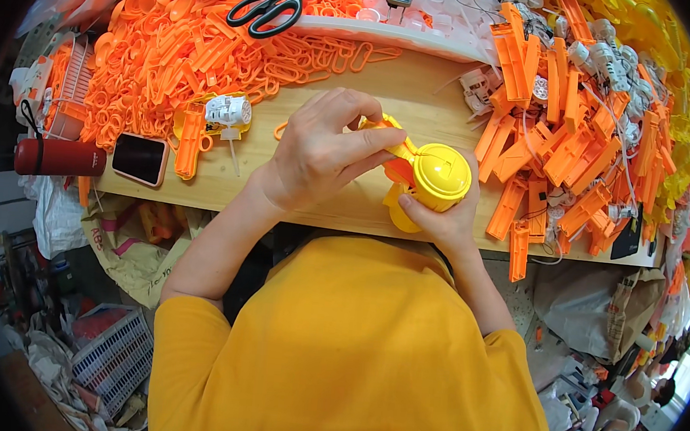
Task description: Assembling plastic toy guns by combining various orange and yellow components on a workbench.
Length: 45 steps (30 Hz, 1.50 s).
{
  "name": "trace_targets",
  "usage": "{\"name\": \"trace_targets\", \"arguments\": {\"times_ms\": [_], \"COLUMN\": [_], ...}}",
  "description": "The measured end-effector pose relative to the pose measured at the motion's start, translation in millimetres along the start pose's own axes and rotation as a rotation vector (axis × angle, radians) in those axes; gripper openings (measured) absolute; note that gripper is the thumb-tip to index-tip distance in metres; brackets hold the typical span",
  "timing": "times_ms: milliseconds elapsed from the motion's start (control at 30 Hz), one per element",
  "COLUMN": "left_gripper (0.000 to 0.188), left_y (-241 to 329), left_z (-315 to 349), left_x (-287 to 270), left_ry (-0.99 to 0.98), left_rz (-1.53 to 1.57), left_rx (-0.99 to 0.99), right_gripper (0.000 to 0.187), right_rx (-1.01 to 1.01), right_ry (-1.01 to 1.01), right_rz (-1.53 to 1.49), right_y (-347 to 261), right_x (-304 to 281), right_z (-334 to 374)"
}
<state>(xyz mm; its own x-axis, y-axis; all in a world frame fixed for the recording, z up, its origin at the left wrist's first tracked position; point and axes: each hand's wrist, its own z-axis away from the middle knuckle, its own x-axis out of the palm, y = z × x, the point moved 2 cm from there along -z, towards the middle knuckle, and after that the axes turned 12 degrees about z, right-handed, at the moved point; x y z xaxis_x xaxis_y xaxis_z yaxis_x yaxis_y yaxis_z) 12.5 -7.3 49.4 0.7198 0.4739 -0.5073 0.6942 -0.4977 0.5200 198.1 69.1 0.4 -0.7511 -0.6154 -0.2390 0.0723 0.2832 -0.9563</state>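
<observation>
Both bare forearms are coming up from short yellow sleeves at the lower edge and meeting in front of the chest. The left hand [317, 152] is lying knuckles up, its wrist bent, with the fingers [367, 140] stretching rightward and pinching down together with the thumb. The right hand [442, 215] is sitting just beside and below it, mostly hidden, its thumb pressing upward and its fingers curling round from underneath in a closed grasp.

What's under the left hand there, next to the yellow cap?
The left hand covers an orange piece joined to the yellow round part, which the right hand holds from below. The covered portion cannot be seen.
</observation>
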Motion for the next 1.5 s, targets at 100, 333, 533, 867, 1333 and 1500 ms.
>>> {"name": "trace_targets", "arguments": {"times_ms": [100, 333, 533, 867, 1333, 1500], "left_gripper": [0.027, 0.032, 0.045, 0.059, 0.055, 0.058], "left_y": [5, 7, 9, -7, -24, -45], "left_z": [-3, -6, -4, 12, 0, -4], "left_x": [-4, -9, -5, 27, 35, 41], "left_ry": [-0.011, -0.033, 0.096, 0.469, 0.500, 0.292], "left_rz": [-0.002, -0.089, 0.271, 0.610, 0.695, 0.720], "left_rx": [0.099, 0.171, -0.242, -0.535, -0.721, -0.966], "right_gripper": [0.067, 0.065, 0.062, 0.069, 0.061, 0.046], "right_rx": [-0.055, 0.088, 0.071, -0.107, -0.039, 0.524], "right_ry": [0.021, -0.042, 0.036, 0.005, 0.079, -0.087], "right_rz": [-0.009, -0.090, -0.113, 0.187, 0.013, -0.563], "right_y": [-11, -15, -14, -13, -4, 0], "right_x": [1, -2, -10, 8, 17, 13], "right_z": [1, -7, -3, 7, 4, -13]}}
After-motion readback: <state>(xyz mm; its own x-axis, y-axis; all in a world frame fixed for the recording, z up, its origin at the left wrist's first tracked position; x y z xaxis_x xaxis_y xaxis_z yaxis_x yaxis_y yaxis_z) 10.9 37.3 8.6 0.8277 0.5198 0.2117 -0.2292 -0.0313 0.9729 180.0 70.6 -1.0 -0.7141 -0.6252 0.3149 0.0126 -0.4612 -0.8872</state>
